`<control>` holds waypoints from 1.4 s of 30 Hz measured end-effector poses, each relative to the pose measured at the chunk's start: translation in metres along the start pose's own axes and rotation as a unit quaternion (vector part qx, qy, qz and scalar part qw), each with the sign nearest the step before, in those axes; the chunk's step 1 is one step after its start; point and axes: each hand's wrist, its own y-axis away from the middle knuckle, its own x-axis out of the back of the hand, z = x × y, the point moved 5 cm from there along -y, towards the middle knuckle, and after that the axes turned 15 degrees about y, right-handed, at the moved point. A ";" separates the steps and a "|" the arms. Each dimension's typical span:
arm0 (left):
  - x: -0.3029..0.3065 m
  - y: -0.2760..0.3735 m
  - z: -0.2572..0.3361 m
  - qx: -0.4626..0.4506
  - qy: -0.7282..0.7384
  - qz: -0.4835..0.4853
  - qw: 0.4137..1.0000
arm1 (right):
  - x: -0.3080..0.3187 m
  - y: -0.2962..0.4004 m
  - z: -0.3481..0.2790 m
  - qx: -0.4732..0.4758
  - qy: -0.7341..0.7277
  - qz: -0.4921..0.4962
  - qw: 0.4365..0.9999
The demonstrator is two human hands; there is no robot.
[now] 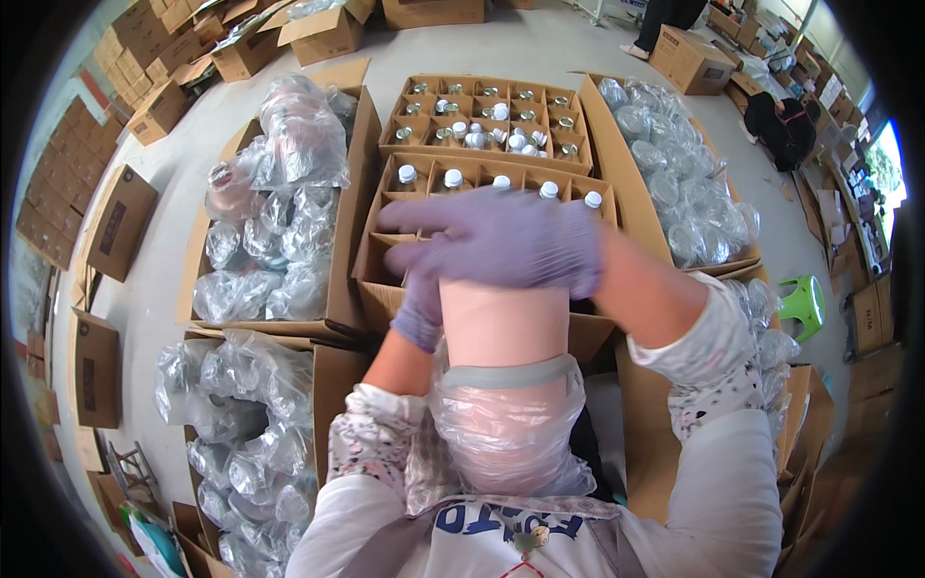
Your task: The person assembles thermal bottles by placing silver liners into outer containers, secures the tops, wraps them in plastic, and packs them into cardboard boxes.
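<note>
A smooth pink cylinder [506, 318] stands close to my chest, with clear plastic wrap [509, 426] bunched around its lower part. A grey band [506, 374] circles it at the top of the wrap. My right hand [498, 242], in a purple glove, lies across the cylinder's upper end and is blurred. Mostly behind it is my gloved left hand [420, 307], at the cylinder's left side. The fingers overlap, so what each grips is unclear. Just beyond stands a divided carton [379, 292] with white-capped bottles [453, 179] in its far row.
Another divided carton [491, 155] holds glass bottles and loose white caps [475, 137]. Cartons of plastic-wrapped items flank me at left [350, 217] and right [621, 144]. A green stool [802, 307] stands right. A person [780, 130] bends over at far right; another person's legs [661, 32] show behind.
</note>
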 end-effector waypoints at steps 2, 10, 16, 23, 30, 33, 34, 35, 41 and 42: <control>0.009 -0.004 0.033 -0.022 -0.087 0.011 0.996 | 0.002 0.024 0.063 0.044 -0.023 0.148 0.988; 0.032 0.001 0.010 0.009 0.070 0.009 0.997 | -0.019 0.003 0.036 0.062 -0.064 0.186 0.978; 0.009 -0.009 0.027 -0.027 -0.122 -0.092 0.988 | 0.034 0.031 0.116 0.026 -0.110 0.239 0.964; 0.007 0.012 0.030 -0.038 -0.273 -0.002 0.961 | -0.020 0.029 0.127 0.051 0.085 0.293 0.951; -0.035 0.011 0.032 -0.127 -0.437 0.023 0.890 | -0.064 0.046 0.174 -0.020 -0.430 0.231 0.872; -0.018 0.007 0.019 -0.211 -0.505 -0.060 0.835 | -0.064 0.053 0.139 -0.084 -0.201 0.268 0.938; 0.011 0.011 0.016 -0.166 -0.459 -0.042 0.872 | -0.041 0.053 0.094 -0.094 -0.011 0.241 0.966; 0.041 0.016 0.014 -0.124 -0.406 -0.017 0.905 | -0.034 0.051 0.062 -0.102 0.175 0.212 0.956; -0.002 -0.010 0.020 0.032 -0.258 0.053 0.964 | -0.038 0.062 0.170 -0.020 -0.326 0.293 0.898; -0.012 -0.012 0.024 0.009 -0.312 0.051 0.949 | -0.065 0.054 0.179 -0.030 -0.364 0.307 0.879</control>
